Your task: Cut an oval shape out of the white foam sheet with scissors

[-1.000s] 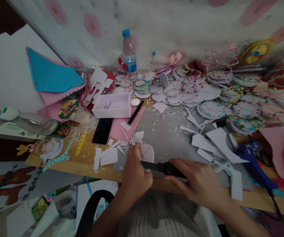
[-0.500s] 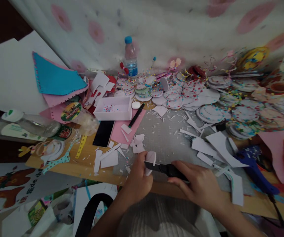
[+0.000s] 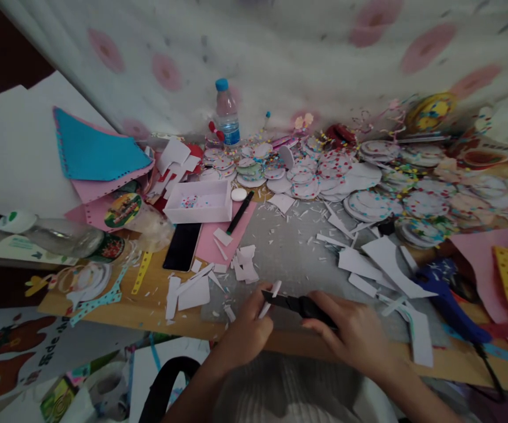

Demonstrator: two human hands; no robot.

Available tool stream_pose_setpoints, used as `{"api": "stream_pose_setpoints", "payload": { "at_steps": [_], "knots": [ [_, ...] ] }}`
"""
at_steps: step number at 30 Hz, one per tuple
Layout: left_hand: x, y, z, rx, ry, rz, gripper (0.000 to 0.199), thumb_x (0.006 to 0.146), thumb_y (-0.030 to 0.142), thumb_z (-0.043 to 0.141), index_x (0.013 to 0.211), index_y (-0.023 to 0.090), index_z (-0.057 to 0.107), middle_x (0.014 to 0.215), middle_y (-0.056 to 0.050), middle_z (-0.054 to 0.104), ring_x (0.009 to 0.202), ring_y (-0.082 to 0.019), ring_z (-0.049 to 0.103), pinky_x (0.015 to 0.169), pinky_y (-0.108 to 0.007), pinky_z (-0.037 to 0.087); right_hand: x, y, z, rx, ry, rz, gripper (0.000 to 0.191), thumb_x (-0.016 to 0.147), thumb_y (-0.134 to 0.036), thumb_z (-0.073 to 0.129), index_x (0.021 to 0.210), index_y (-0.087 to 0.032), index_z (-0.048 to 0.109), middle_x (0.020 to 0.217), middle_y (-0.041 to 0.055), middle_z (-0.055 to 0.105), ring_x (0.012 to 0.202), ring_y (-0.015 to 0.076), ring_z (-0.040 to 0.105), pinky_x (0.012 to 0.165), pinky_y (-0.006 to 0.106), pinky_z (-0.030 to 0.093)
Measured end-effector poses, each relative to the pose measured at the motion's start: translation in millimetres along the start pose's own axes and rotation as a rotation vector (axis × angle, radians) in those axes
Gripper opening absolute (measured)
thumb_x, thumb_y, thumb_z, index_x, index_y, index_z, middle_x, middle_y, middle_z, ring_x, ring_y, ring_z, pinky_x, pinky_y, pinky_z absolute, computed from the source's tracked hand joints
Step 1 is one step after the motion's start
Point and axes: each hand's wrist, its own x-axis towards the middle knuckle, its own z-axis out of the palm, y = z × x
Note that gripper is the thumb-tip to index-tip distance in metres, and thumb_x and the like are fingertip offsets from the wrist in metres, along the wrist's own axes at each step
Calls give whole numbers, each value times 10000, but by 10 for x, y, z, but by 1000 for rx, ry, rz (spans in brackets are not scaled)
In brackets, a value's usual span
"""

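Observation:
My left hand (image 3: 250, 326) is closed on a small white disc (image 3: 276, 288), which it holds nearly edge-on above the front of the grey cutting mat (image 3: 280, 235). In my right hand (image 3: 346, 329) is a black utility knife (image 3: 311, 308), its handle wrapped by the fingers. The knife's dark blade points left and meets or overlaps the disc's edge; whether it cuts into it I cannot tell. White scraps (image 3: 246, 264) and fine shavings lie on the mat just beyond my hands.
Stacks of decorated white discs (image 3: 371, 205) crowd the back and right. A white box (image 3: 199, 201), a phone (image 3: 182, 247), a black marker (image 3: 240, 212) and a water bottle (image 3: 227, 114) stand or lie to the left. A blue glue gun (image 3: 452, 302) with a cord lies at the right.
The white disc has turned in my left hand from showing its face to almost edge-on. The knife stays against it, and the whole view has shifted slightly.

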Motion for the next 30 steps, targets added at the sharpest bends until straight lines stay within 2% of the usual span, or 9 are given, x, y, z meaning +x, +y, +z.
{"api": "stream_pose_setpoints", "payload": {
  "at_steps": [2,6,8,11,15,20,24,27,30],
  "knots": [
    [-46,-6,-21,-71,-8,-34,483,672,108,445,1106,251,602,1021,-44,606,996,-227,541,935,-383,404,-3,70,50,-5,12,43,403,945,-554,371,909,-221,595,692,37,711,601,216,692,491,263,404],
    [-166,-60,-128,-340,-48,-103,501,630,110,467,1091,241,613,942,-31,566,784,-155,511,787,-307,424,0,282,94,-84,123,316,443,948,-552,330,937,-209,608,573,41,679,517,265,673,438,282,392],
    [-182,-87,-189,-476,-72,-105,524,576,105,482,1066,224,626,916,-29,565,721,-134,484,720,-285,415,15,323,89,-52,111,363,436,941,-551,342,945,-208,612,579,45,676,548,280,680,454,293,411],
    [-130,-75,-232,-678,-150,-106,546,506,138,497,1032,178,639,877,-48,615,662,-133,497,651,-280,405,73,237,83,130,69,346,417,936,-552,357,948,-217,605,640,40,676,608,260,676,506,299,440],
    [-42,12,-166,-790,-256,-160,487,652,268,571,1099,89,641,1009,-161,683,805,-218,632,676,-295,435,173,62,85,520,112,363,319,943,-489,391,904,-218,554,667,-7,586,598,173,575,539,263,442],
    [52,5,-66,-761,40,-244,413,709,331,712,1047,98,665,1025,-153,709,943,-282,660,766,-330,493,174,61,77,907,151,420,255,896,-449,529,1034,-238,494,728,-33,531,614,134,508,581,249,449],
    [156,-55,-93,-728,157,-180,463,689,322,770,1089,139,625,963,-112,714,895,-261,675,760,-330,515,106,108,105,1198,150,560,367,936,-504,419,1195,-248,462,783,-3,583,588,136,536,522,256,451],
    [227,-74,-129,-708,248,-153,442,689,297,770,1083,167,617,1002,-86,699,942,-245,661,755,-299,518,67,118,149,1241,137,637,402,926,-526,430,1218,-252,463,676,-47,512,457,99,440,427,228,351],
    [296,-62,-149,-795,255,-172,376,715,282,720,1067,185,632,1059,-75,690,1027,-243,632,811,-308,517,67,124,192,1318,133,687,397,905,-540,464,1182,-255,473,652,-67,472,407,71,375,392,208,264]
  ]
}}
